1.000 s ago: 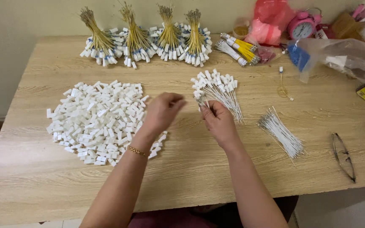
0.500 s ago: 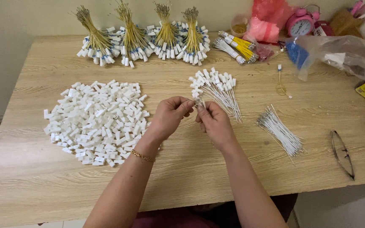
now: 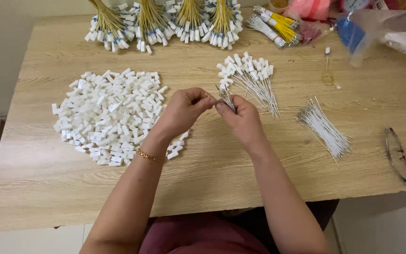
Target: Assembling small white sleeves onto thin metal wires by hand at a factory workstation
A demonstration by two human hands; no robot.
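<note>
My left hand point(image 3: 182, 110) has come off the white-block pile point(image 3: 111, 115) to meet my right hand point(image 3: 243, 120), which pinches thin white wires point(image 3: 226, 96) mid-table point(image 3: 48, 188).

We are seeing soft, even, fairly bright light across the wooden table point(image 3: 48, 188), casting only faint shadows; focus is holding sharp, with slight blurring toward the edges.

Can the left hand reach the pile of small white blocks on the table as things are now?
Probably yes. The left hand is right beside the pile of white blocks, with nothing between them, though its fingertips seem to pinch something small near the right hand.
</note>
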